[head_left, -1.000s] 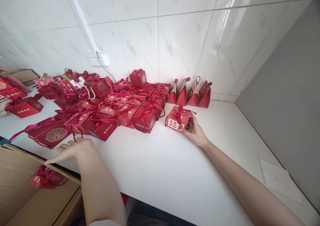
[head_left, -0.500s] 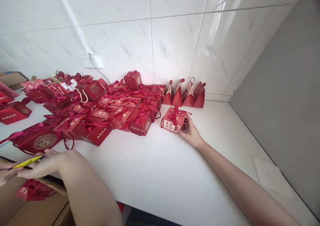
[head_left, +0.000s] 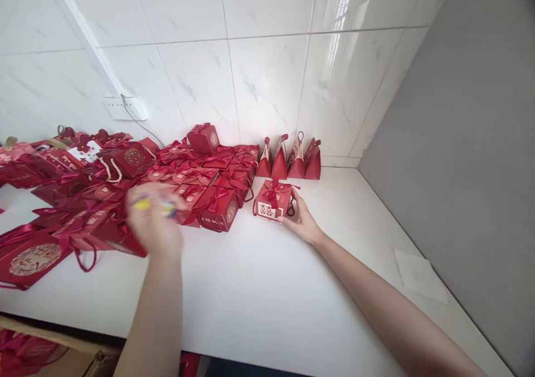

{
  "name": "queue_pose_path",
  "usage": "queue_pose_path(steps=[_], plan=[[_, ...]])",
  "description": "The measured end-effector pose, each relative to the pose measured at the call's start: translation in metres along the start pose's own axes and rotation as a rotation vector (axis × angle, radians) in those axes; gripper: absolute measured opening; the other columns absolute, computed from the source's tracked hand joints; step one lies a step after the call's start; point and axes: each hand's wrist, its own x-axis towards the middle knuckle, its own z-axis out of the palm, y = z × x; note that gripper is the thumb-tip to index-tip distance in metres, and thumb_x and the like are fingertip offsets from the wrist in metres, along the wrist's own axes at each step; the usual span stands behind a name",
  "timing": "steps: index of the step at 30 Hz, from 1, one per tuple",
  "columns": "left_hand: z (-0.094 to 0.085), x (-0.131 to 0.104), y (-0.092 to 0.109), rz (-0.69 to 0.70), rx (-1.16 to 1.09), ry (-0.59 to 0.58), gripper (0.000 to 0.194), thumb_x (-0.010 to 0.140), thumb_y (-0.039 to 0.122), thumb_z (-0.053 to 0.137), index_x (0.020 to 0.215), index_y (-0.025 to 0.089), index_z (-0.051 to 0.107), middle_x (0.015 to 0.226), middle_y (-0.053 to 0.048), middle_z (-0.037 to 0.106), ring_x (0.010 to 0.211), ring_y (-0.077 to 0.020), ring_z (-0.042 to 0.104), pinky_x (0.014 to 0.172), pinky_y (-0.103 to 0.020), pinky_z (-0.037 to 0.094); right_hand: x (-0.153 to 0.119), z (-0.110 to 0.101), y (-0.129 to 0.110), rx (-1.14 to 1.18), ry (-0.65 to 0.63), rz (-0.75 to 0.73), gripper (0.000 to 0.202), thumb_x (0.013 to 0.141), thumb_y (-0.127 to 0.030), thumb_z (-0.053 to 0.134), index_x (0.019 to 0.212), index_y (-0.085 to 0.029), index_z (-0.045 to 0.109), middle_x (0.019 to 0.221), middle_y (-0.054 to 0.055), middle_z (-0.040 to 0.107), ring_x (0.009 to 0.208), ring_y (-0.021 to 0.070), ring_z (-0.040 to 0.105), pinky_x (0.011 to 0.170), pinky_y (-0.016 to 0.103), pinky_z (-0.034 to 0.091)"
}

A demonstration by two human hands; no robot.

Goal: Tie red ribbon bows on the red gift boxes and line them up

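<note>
While the right hand (head_left: 304, 221) grips a ribbon-tied gift box (head_left: 272, 199) from the right, likely steadying it, the left hand (head_left: 156, 226) clasps a blurred yellow item (head_left: 142, 204).

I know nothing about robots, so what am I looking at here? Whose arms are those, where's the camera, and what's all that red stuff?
There's no machine here: these are a person's own bare hands. The view comes from one camera worn on the head, looking forward and down. On the white table lies a crowd of red boxes, many tied with ribbons, and four pointed packets stand in a row by the tiled wall. The right hand holds the side of a labelled box with a ribbon bow. The left hand is blurred; it holds a yellow item, too smeared to identify.
</note>
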Motion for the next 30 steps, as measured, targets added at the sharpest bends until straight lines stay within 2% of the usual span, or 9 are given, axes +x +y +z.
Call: queue_pose_path(steps=[3,5,7,10,13,17,21,25,30], plan=[[0.071,-0.065,0.046,-0.048,0.069,-1.161,0.019,0.095,0.019,0.042,0.096,0.022,0.061,0.088,-0.001,0.065,0.075,-0.0125,0.062,0.068,-0.024,0.049,-0.004,-0.005,0.0,-0.044,0.07,-0.011,0.076,0.091,-0.052,0.053,0.152,-0.027,0.016,0.159,0.009,0.02,0.147,0.0266,0.019,0.12,0.05,0.02],[0.098,-0.126,0.067,0.222,0.05,-1.559,0.016,0.095,0.026,0.046,0.092,0.021,0.061,0.085,-0.002,0.065,0.07,-0.0144,0.063,0.064,-0.025,0.048,-0.004,-0.006,-0.001,-0.019,0.137,0.02,0.07,0.094,-0.054,0.046,0.152,-0.026,0.018,0.159,0.008,0.021,0.147,0.0245,0.02,0.12,0.049,0.018],[0.111,-0.186,0.073,0.519,0.113,-1.688,0.027,0.092,0.044,0.051,0.084,0.02,0.06,0.075,-0.003,0.062,0.058,-0.0168,0.06,0.05,-0.027,0.042,-0.003,-0.009,-0.003,0.032,0.21,0.097,0.068,0.094,-0.057,0.043,0.15,-0.026,0.021,0.158,0.008,0.023,0.145,0.0242,0.025,0.119,0.048,0.022],[0.12,-0.242,0.058,0.704,0.094,-1.718,0.022,0.091,0.042,0.054,0.086,0.021,0.061,0.073,-0.003,0.061,0.051,-0.0165,0.056,0.042,-0.028,0.031,0.0,-0.022,-0.012,0.086,0.285,0.219,0.064,0.092,-0.06,0.043,0.145,-0.026,0.03,0.156,0.009,0.028,0.142,0.0245,0.031,0.117,0.047,0.028],[0.13,-0.242,0.034,0.522,-0.047,-1.658,0.019,0.092,0.036,0.052,0.082,0.021,0.058,0.076,-0.004,0.06,0.055,-0.0153,0.053,0.046,-0.027,0.03,-0.003,-0.048,-0.03,0.058,0.319,0.207,0.053,0.093,-0.058,0.044,0.136,-0.026,0.041,0.148,0.01,0.039,0.134,0.0241,0.042,0.113,0.047,0.033],[0.149,-0.198,0.005,-0.52,-0.354,-1.527,0.033,0.096,0.042,0.041,0.073,0.019,0.049,0.066,0.0,0.047,0.053,-0.0105,0.041,0.05,-0.023,0.031,-0.02,-0.085,-0.061,-0.039,0.38,0.114,0.037,0.094,-0.05,0.048,0.121,-0.026,0.052,0.132,0.009,0.053,0.122,0.0234,0.052,0.104,0.045,0.043],[0.163,-0.172,-0.013,-1.39,-0.701,-1.102,0.038,0.091,0.053,0.045,0.075,0.018,0.044,0.062,0.005,0.033,0.044,-0.0056,0.023,0.044,-0.019,0.021,-0.05,-0.094,-0.094,-0.268,0.32,0.003,0.024,0.096,-0.041,0.048,0.11,-0.026,0.059,0.12,0.008,0.061,0.118,0.0245,0.056,0.102,0.046,0.044],[0.162,-0.18,0.002,-1.447,-0.708,-0.971,0.045,0.093,0.058,0.034,0.096,0.02,0.057,0.087,-0.006,0.057,0.069,-0.0142,0.057,0.057,-0.026,0.045,-0.087,-0.071,-0.121,-0.545,0.012,-0.111,0.034,0.096,-0.039,0.048,0.126,-0.026,0.055,0.135,0.011,0.055,0.127,0.0285,0.05,0.108,0.051,0.04],[0.137,-0.199,0.042,-1.399,-0.76,-1.324,0.069,0.087,0.074,0.016,0.128,0.033,0.054,0.125,-0.009,0.059,0.121,-0.0253,0.055,0.091,-0.045,0.048,-0.137,-0.04,-0.127,-0.862,-0.274,-0.33,0.066,0.092,-0.045,0.053,0.146,-0.011,0.038,0.147,0.02,0.044,0.134,0.0373,0.043,0.102,0.054,0.045]])
